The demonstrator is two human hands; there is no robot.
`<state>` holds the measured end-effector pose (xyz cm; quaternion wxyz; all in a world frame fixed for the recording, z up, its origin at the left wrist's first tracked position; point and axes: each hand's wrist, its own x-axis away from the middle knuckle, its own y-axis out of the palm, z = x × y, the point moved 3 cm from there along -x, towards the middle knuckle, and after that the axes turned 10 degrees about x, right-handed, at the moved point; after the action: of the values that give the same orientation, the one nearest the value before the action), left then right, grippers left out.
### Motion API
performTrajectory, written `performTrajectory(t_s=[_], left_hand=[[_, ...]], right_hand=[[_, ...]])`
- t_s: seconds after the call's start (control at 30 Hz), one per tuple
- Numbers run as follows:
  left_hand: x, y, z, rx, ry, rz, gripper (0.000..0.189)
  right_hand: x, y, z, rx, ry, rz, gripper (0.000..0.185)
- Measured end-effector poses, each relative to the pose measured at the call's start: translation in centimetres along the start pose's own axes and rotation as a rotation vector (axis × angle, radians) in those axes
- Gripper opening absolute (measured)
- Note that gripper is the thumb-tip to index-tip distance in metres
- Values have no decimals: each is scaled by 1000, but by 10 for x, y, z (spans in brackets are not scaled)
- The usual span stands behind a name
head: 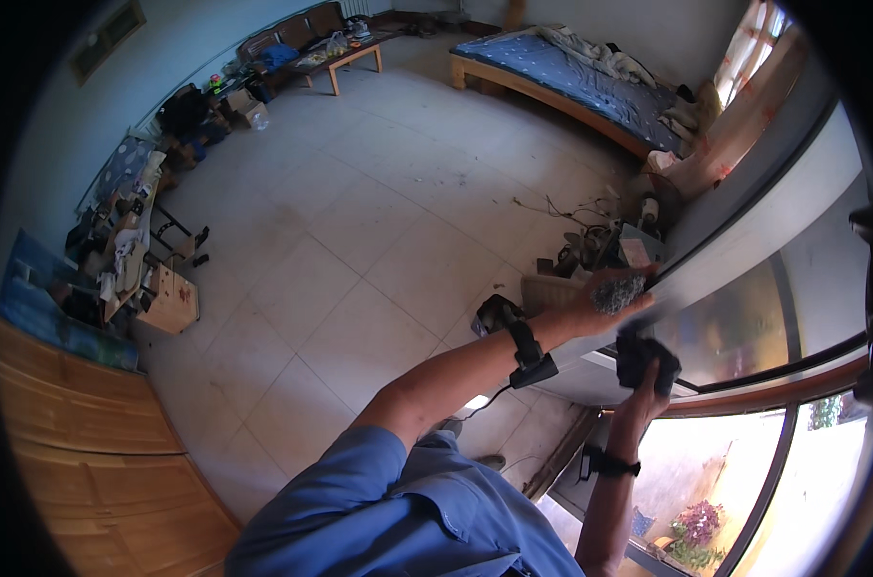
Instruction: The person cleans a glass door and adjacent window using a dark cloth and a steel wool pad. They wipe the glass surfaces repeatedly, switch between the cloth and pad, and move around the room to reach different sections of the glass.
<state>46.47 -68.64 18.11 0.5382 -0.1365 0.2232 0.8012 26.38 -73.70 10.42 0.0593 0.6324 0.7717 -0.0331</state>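
Note:
In my left hand [595, 303] is a grey steel wool scourer [619, 293]. That hand's fingertips are at the edge of a white door or window frame [757, 205], which I cannot tell apart. My right hand [656, 395] grips a bunched black cloth [645, 360], just below the left hand and close to the glass pane [739, 324] of the frame. Blur hides whether the cloth touches the glass. Each wrist wears a black strap with a device, and a cable runs from the left one.
Tools and boxes [588, 249] crowd the floor beside the frame, with loose cables [559, 209] nearby. Farther off stand a bed [566, 86] and a low table [350, 58]. A cluttered desk [130, 267] and wooden cabinet [97, 447] line the left. Beyond the lower-right window is a flowering plant [696, 523].

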Motion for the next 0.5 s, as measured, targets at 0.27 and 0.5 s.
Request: performTrajectory(t_s=[0.27,0.5], left_hand=[[158,-98,-111,-223,-358,22,50],[555,-237,-147,-813,-1290,394,34]], right_hand=[[143,-104,118,194,538,17,24],[230,-193,172,411,956,-36,30]])
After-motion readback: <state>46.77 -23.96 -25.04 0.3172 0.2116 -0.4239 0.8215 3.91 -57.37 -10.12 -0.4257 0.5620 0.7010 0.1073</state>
